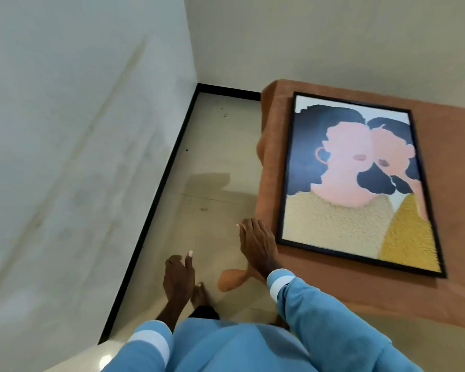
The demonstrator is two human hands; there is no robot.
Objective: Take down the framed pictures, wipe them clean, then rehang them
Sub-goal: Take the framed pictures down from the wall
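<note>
A black-framed picture (360,181) of two pale pink figures with dark hair lies flat, face up, on a bed covered with a rust-orange blanket (454,210). My right hand (257,245) hangs empty with relaxed fingers beside the bed's edge, just left of the frame's lower left corner and apart from it. My left hand (179,275) is lower and further left over the floor, fingers loose, holding nothing. Both arms wear light blue sleeves with white cuffs.
A pale wall (78,157) runs along the left with a black skirting board (156,208) at its foot. A strip of beige tiled floor (215,157) lies between wall and bed. My bare foot (199,294) stands on it.
</note>
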